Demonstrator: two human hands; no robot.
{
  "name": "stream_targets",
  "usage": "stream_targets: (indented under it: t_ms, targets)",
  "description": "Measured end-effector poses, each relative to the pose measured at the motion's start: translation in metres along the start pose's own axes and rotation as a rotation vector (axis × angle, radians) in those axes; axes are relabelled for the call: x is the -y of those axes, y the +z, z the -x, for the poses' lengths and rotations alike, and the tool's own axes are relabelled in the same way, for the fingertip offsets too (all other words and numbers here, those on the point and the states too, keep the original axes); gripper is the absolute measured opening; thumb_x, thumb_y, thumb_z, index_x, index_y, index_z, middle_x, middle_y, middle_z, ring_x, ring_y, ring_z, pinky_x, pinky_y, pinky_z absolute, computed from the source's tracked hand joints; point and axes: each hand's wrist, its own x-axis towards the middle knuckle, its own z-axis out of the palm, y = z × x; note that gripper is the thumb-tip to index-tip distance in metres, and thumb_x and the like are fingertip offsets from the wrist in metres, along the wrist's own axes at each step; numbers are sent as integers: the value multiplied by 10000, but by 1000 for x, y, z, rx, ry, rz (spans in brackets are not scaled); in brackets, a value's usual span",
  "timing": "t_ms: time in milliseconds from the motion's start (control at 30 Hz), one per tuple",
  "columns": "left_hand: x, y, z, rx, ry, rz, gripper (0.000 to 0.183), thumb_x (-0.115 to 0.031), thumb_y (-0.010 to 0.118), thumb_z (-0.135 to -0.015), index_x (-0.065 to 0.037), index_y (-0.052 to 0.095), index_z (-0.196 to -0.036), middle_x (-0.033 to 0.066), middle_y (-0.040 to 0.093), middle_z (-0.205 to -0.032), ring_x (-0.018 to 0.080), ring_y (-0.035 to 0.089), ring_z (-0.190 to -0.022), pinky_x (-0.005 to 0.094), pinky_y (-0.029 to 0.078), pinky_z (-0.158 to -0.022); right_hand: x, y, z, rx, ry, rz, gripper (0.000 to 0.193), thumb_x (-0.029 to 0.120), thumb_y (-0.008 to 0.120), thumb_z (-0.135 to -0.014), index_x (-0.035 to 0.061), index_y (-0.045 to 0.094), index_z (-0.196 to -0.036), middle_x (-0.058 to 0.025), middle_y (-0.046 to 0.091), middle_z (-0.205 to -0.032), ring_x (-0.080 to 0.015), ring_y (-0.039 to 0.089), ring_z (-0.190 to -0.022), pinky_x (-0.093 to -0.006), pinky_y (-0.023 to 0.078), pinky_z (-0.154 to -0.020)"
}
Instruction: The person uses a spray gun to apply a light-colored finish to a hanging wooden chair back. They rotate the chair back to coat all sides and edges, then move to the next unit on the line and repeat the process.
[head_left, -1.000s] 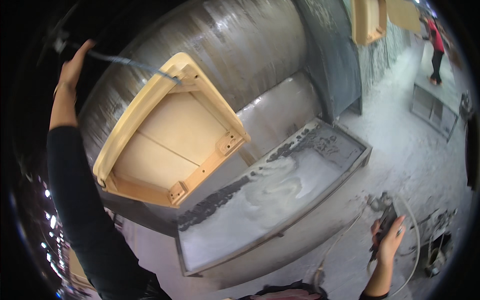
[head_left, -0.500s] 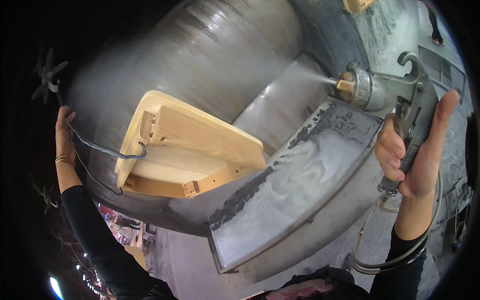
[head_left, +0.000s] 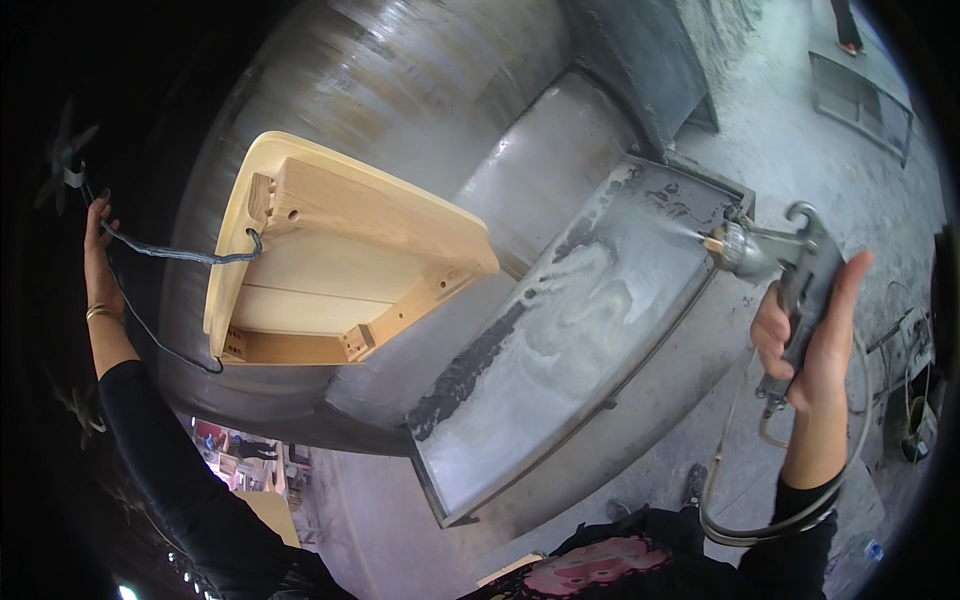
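Observation:
My right hand (head_left: 808,340) is wrapped round the grip of a metal spray gun (head_left: 815,265). A short, faint mist leaves its brass nozzle, which faces left. Raised at the far left, my left hand (head_left: 100,225) is closed on a hanging wire (head_left: 170,252) below a dark hook with blades. From the wire's two ends hangs a pale wooden panel (head_left: 350,275), tilted, with its underside frame rails and corner blocks showing. The panel hangs between my hands, apart from the gun. My left fingertips are small and partly hidden.
Behind the panel curves a wet metal wall (head_left: 400,110). Below lies a metal trough (head_left: 560,370) of cloudy whitish liquid. A hose (head_left: 715,490) loops from the gun around my right forearm. At the upper right are a metal frame (head_left: 862,110) and another person's leg (head_left: 846,25).
The spray has shrunk from a long, dense plume to a faint puff. The gun appears lower, now before the trough. Panel and left hand sit a little higher and farther left in view.

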Motion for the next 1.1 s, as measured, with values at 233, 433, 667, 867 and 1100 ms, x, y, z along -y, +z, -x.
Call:
stream_targets:
  t_ms: [233,433,667,867,1100]
  targets:
    - [15,-7,33,-196,74,-68,836,-648,703,-874,-89,562,-1479,104,525,-1527,234,507,-1387,457,356,-1164,-58,-6,12,-299,118,118,765,769,350,-1002,72,527,-742,-32,533,-619,-99,505,-523,-219,268,-375]
    - [51,-33,63,-196,39,14,648,-281,735,-965,6,493,-1493,180,616,-1402,230,598,-1307,337,445,-1126,-107,-2,14,-29,-560,422,519,459,587,-1049,-26,704,-1189,-74,666,-773,-138,578,-590,-259,437,-553]
    - [4,-51,82,121,-74,479,513,-189,530,-1075,60,427,-1511,198,569,-1461,277,550,-1388,347,460,-1167,-101,62,28,557,-360,544,516,291,800,-921,-41,684,-1300,-214,767,-1117,-202,749,-794,-298,565,-783]
    - [-53,-47,94,122,-93,416,506,-227,459,-1103,101,436,-1486,257,547,-1467,297,610,-1319,339,512,-1122,-65,53,57,521,-344,482,564,442,690,-997,-42,689,-1287,-188,775,-1109,-148,692,-703,-287,560,-678]
    - [-79,-41,90,141,-41,590,483,-231,534,-1062,116,524,-1398,250,600,-1382,302,663,-1232,351,555,-1074,-8,32,93,274,-780,556,941,773,537,-925,-102,697,-1231,-105,696,-710,-140,666,-568,-258,526,-525]
